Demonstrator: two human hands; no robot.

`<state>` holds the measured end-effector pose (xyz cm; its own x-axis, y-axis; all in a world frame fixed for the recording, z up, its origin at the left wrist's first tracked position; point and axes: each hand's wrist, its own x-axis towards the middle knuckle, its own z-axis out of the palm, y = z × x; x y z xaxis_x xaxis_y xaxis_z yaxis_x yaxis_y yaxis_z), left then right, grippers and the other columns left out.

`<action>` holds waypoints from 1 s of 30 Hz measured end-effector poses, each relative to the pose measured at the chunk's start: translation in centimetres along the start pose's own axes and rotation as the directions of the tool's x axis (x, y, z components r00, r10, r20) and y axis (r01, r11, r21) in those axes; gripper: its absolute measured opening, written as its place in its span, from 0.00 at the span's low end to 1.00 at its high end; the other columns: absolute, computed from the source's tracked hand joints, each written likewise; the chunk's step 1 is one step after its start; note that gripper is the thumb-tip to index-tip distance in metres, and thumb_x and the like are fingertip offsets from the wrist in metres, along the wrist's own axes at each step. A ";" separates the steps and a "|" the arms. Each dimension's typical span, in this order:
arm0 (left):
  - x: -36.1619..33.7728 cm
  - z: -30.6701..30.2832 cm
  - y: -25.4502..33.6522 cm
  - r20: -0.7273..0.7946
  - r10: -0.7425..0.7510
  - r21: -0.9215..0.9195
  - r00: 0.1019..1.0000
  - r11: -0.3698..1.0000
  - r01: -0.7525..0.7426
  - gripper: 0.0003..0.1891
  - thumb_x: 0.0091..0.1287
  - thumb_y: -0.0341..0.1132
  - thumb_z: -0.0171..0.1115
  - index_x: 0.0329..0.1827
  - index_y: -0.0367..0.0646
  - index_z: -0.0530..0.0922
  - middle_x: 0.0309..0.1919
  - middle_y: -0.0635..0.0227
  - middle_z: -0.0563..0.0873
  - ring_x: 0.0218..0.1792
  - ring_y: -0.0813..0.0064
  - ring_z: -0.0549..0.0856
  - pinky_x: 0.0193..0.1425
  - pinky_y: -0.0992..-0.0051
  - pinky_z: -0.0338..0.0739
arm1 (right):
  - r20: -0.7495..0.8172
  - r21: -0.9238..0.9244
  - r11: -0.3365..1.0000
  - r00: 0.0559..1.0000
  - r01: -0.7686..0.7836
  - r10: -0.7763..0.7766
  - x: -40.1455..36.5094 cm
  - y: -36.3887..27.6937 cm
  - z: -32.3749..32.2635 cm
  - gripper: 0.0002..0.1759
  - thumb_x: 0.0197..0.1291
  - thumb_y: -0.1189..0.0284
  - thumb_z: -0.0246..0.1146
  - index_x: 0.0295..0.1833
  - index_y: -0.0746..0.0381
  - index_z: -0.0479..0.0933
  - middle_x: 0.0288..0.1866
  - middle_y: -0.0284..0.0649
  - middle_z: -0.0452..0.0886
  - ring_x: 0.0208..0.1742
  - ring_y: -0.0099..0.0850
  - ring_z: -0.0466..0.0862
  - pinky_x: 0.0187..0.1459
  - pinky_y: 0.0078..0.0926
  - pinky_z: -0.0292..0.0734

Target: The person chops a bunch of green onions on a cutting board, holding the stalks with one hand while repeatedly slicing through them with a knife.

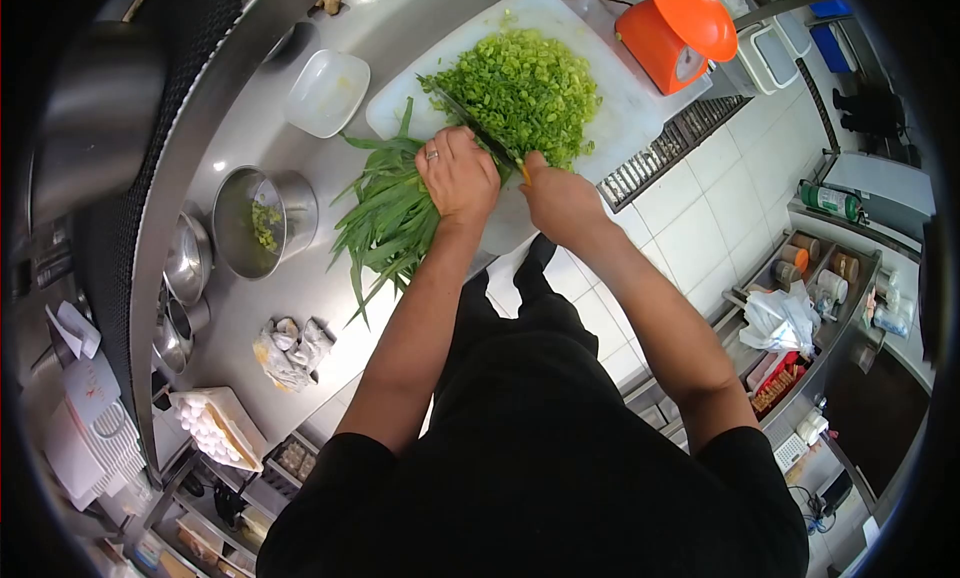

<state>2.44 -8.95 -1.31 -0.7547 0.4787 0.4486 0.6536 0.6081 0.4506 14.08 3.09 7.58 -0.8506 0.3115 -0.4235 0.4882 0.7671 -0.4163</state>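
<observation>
Chopped greens: a big loose heap (535,83) across the cutting board (620,118), so we'd judge that well over half is cut.
Long leaves: a bunch (385,203) at the board's near left, whole and trailing past its edge; that's our uncut share.
Left hand: ours (460,173), fingers curled and closed over the bunch, right beside the blade.
Right hand: ours (562,206) at the board's near edge, fingers wrapped shut round the knife handle (526,170).
Knife: dark blade (485,136) between heap and bunch, over the board.
White container: just left of the board (325,93), a little residue inside.
Steel pot: farther left of the board and nearer us (300,213), green bits (265,223) in it.
Tabletop: shiny metal (240,328) under it all, a crumpled bundle (290,353) well apart from the board, nearer us.
Orange scale: right by the board's far right (665,33).
Room: right of the board we've a floor grating (655,158), white tiles (735,203) and, beyond, shelves with a plastic bag (780,320).
</observation>
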 end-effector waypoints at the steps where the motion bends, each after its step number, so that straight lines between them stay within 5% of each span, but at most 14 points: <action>1: 0.1 0.0 -0.1 -0.006 0.001 0.014 1.000 1.000 -0.001 0.10 0.69 0.29 0.60 0.52 0.42 0.78 0.47 0.57 0.84 0.51 0.50 0.82 0.65 0.50 0.69 | 0.009 0.001 1.000 1.000 0.006 -0.006 -0.9 -0.4 -0.9 0.14 0.78 0.69 0.62 0.58 0.66 0.70 0.39 0.57 0.91 0.45 0.57 0.92 0.48 0.57 0.86; 8: -0.2 -0.1 0.0 0.032 -0.011 0.027 0.999 1.000 0.011 0.11 0.70 0.29 0.59 0.53 0.41 0.76 0.49 0.54 0.83 0.53 0.47 0.81 0.66 0.47 0.68 | 0.050 -0.054 0.998 0.998 -0.027 0.030 -8.0 -1.4 -3.3 0.15 0.78 0.68 0.64 0.56 0.67 0.69 0.31 0.54 0.88 0.36 0.57 0.91 0.38 0.58 0.84; 11: -0.1 0.0 0.1 0.013 0.005 0.016 1.000 1.000 -0.005 0.11 0.70 0.29 0.59 0.54 0.41 0.76 0.50 0.54 0.83 0.53 0.46 0.81 0.66 0.47 0.68 | 0.115 -0.047 0.996 0.990 -0.076 0.081 -8.9 -1.8 -4.0 0.12 0.76 0.72 0.63 0.54 0.67 0.69 0.34 0.55 0.90 0.38 0.56 0.93 0.42 0.55 0.87; 20: -0.3 0.1 0.1 0.085 -0.006 0.063 0.996 0.998 0.001 0.11 0.68 0.32 0.62 0.52 0.43 0.77 0.51 0.57 0.84 0.54 0.51 0.82 0.68 0.49 0.69 | 0.040 0.050 0.996 0.996 -0.077 0.075 -0.7 0.0 3.2 0.13 0.79 0.70 0.61 0.59 0.67 0.70 0.41 0.57 0.91 0.45 0.57 0.93 0.47 0.56 0.86; 30: 0.1 0.0 0.6 0.042 0.010 0.102 0.999 0.995 -0.014 0.10 0.70 0.31 0.60 0.52 0.43 0.78 0.51 0.58 0.84 0.54 0.52 0.82 0.67 0.50 0.68 | 0.054 0.109 0.987 0.992 -0.119 0.113 0.0 1.3 1.3 0.19 0.78 0.62 0.64 0.61 0.65 0.71 0.43 0.57 0.91 0.49 0.59 0.92 0.51 0.56 0.86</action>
<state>2.73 -8.55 -1.04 -0.7500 0.5108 0.4202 0.6549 0.6628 0.3631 14.95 3.32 6.02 -0.7781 0.3655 -0.5109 0.6039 0.6592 -0.4481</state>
